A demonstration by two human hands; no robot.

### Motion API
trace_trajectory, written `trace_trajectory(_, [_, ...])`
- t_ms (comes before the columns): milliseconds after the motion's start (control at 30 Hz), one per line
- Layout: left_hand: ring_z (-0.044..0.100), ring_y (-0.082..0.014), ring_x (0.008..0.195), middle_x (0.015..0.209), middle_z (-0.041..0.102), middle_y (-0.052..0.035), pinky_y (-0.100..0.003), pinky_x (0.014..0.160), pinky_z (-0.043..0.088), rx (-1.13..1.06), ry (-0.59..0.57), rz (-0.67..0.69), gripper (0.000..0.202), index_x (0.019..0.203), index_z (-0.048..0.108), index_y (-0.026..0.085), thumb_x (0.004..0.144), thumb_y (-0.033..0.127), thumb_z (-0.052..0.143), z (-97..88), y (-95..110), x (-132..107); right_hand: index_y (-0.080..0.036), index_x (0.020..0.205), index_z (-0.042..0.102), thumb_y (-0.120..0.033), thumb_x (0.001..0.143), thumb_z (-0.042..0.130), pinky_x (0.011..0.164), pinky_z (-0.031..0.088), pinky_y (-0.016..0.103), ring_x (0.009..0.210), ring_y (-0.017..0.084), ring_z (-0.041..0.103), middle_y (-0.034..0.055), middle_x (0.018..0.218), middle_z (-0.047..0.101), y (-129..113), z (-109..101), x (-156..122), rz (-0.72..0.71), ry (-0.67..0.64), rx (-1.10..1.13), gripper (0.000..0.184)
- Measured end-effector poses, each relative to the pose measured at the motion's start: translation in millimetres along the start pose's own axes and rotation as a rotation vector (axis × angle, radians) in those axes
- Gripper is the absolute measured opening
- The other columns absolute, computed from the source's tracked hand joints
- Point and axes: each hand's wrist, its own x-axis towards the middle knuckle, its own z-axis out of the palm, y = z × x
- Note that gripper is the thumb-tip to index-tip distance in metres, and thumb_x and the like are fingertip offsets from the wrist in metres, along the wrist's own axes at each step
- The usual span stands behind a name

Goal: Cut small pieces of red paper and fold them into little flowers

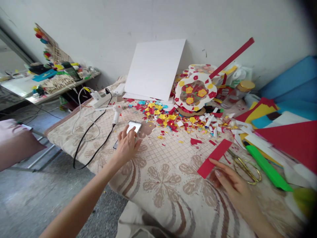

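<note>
My left hand lies on a smartphone with a lit screen on the patterned cloth, fingers stretched over it. My right hand pinches the near end of a red paper strip that rests flat on the cloth. Gold-handled scissors lie just right of that strip, beside a green marker.
Several red, yellow and blue paper scraps litter the middle. A flower-decorated round board and a white board lean at the wall. A hot glue gun, power strip and black cable sit left. Coloured sheets pile right.
</note>
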Motion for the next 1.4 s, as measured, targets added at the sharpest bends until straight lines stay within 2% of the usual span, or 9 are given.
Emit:
trace_trajectory(167, [0.026,-0.0326,0.134,0.113,0.059,-0.0145,-0.051,0.100,0.025,-0.017,0.002,0.006,0.031,0.116,0.043,0.016,0.089,0.032,0.042,-0.5,-2,-1,-0.028,0.123,0.054,-0.043,0.085,0.054,0.056,0.053,0.027,0.061,0.016,0.057,0.0028,0.077,0.063,1,-2,-1,0.003,0.006,0.000,0.042])
trace_trajectory(300, [0.027,-0.0315,0.133,0.107,0.062,-0.0136,-0.050,0.099,0.026,0.006,0.053,-0.001,0.033,0.120,0.040,0.017,0.090,0.030,0.042,-12.8,0,-19,-0.027,0.123,0.055,-0.043,0.085,0.054,0.056,0.053,0.026,0.060,0.016,0.057,0.0026,0.076,0.063,0,-1,0,-0.002,0.013,-0.010,0.042])
trace_trajectory(500, [0.026,-0.0312,0.134,0.099,0.065,-0.0114,-0.050,0.100,0.024,0.012,0.030,-0.025,0.039,0.125,0.037,0.015,0.088,0.028,0.043,-20.0,2,-39,-0.026,0.124,0.056,-0.043,0.084,0.054,0.057,0.053,0.026,0.061,0.016,0.058,0.0034,0.078,0.065,0,0,0,-0.003,0.015,-0.026,0.043])
trace_trajectory(733, [0.022,-0.0316,0.136,0.123,0.057,-0.0148,-0.052,0.103,0.023,0.030,-0.013,0.041,0.017,0.099,0.051,0.016,0.087,0.026,0.044,-9.7,-2,-37,-0.026,0.124,0.055,-0.044,0.085,0.054,0.057,0.053,0.025,0.061,0.016,0.058,0.0032,0.079,0.065,0,0,-1,0.003,0.018,-0.044,0.043])
trace_trajectory(867, [0.023,-0.0330,0.136,0.128,0.053,-0.0155,-0.055,0.102,0.024,0.001,0.000,0.058,0.009,0.089,0.050,0.017,0.086,0.025,0.048,-15.3,4,-37,-0.026,0.124,0.054,-0.043,0.085,0.052,0.057,0.053,0.025,0.062,0.016,0.058,0.0024,0.076,0.064,-1,0,-1,-0.018,0.014,-0.042,0.042])
trace_trajectory(1000, [0.031,-0.0298,0.132,0.131,0.049,-0.0145,-0.051,0.100,0.032,-0.177,0.032,0.120,0.009,0.092,0.045,0.019,0.086,0.023,0.049,-27.7,39,-36,-0.026,0.124,0.054,-0.042,0.086,0.052,0.057,0.052,0.026,0.060,0.016,0.058,0.0019,0.075,0.064,-3,0,-2,-0.029,0.007,-0.054,0.042])
trace_trajectory(1100, [0.043,-0.0236,0.123,0.125,0.052,-0.0130,-0.044,0.099,0.038,-0.430,-0.056,0.238,0.015,0.099,0.045,0.019,0.085,0.018,0.049,-28.3,78,-29,-0.026,0.124,0.054,-0.042,0.085,0.052,0.058,0.053,0.028,0.061,0.017,0.059,0.0024,0.076,0.065,-3,0,-2,-0.025,0.001,-0.066,0.042])
trace_trajectory(1300, [0.044,-0.0204,0.120,0.123,0.049,-0.0113,-0.038,0.101,0.038,-0.820,-0.338,0.499,0.054,0.119,0.041,0.018,0.069,-0.002,0.046,2.8,147,5,-0.027,0.130,0.048,-0.040,0.087,0.049,0.059,0.052,0.031,0.062,0.018,0.059,0.0036,0.078,0.066,-6,1,-2,-0.051,0.024,-0.022,0.045])
trace_trajectory(1400, [0.047,-0.0217,0.114,0.118,0.050,-0.0101,-0.039,0.097,0.041,-0.938,-0.401,0.592,0.059,0.118,0.044,0.019,0.063,-0.003,0.045,23.9,171,20,-0.027,0.133,0.045,-0.039,0.087,0.048,0.060,0.050,0.032,0.062,0.018,0.058,0.0042,0.081,0.066,-8,-2,2,-0.067,0.097,-0.029,0.047])
